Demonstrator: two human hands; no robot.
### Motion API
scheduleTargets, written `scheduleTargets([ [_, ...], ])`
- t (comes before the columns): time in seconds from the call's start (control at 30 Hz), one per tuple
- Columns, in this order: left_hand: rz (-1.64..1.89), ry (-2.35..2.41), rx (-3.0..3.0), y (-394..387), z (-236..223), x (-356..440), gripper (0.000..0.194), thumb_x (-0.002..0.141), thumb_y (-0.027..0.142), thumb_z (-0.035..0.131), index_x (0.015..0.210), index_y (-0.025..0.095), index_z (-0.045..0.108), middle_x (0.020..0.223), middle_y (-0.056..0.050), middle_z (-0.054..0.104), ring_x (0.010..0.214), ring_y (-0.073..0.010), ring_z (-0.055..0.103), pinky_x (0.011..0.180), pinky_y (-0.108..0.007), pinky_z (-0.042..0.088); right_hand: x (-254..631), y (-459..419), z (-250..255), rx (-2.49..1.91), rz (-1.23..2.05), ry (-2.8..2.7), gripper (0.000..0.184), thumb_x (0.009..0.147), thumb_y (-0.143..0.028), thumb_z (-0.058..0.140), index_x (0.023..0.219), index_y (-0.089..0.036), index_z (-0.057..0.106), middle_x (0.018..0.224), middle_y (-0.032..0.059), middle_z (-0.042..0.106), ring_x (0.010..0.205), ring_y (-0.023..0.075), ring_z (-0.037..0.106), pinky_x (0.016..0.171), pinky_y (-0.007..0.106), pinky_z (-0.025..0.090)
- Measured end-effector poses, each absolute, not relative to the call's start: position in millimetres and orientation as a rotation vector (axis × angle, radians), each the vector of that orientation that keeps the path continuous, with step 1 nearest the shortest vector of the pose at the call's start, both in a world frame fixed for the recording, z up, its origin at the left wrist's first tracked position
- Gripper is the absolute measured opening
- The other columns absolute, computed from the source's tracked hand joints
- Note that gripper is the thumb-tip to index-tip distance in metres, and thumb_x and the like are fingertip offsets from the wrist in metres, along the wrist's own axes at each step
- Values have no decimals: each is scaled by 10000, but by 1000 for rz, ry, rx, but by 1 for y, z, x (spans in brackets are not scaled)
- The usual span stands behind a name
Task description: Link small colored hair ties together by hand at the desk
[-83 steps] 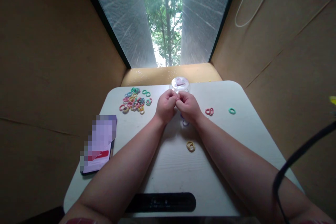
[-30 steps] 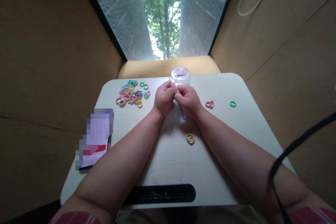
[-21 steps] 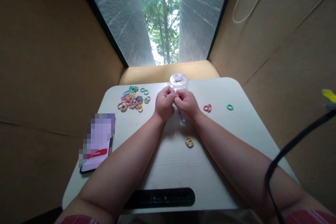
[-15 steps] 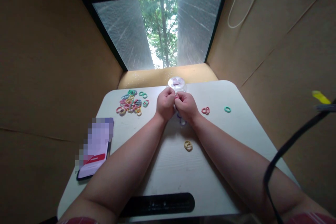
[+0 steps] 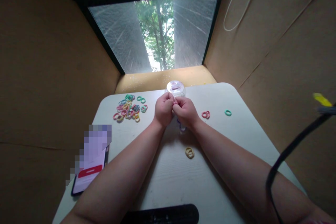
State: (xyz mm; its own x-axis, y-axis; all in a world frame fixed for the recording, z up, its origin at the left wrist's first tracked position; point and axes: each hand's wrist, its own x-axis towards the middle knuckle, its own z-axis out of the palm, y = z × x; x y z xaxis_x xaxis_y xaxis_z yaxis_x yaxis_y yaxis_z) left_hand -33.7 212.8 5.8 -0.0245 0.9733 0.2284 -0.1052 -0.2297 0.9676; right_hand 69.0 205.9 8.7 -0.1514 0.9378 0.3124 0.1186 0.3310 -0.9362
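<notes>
A small pink piece (image 5: 175,103) is clamped between the curled fingers of the left hand (image 5: 164,109) and right hand (image 5: 186,111), above the smooth, pale, faintly grained desk (image 5: 223,161), just before a rounded, transparent jar (image 5: 175,86). Being mostly hidden, its long axis and direction cannot be told. Ring-shaped, multicoloured bands (image 5: 126,108) are heaped leftward.

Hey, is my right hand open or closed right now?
Closed: the right hand has its fingers curled in, close against the left hand. What looks like a pink band peeks out between them.
</notes>
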Motion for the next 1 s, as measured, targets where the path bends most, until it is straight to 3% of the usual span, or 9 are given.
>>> scheduleTargets([
  [1.0,1458,920,1354,212,6,-33,112,684,227,483,589,188,440,554,32,463,558,-113,399,563,-247,343,72,202,17,-1039,1003,-1564,220,661,-308,464,512,-213,333,489,-61,304,508,77,273,495,239,207],
])
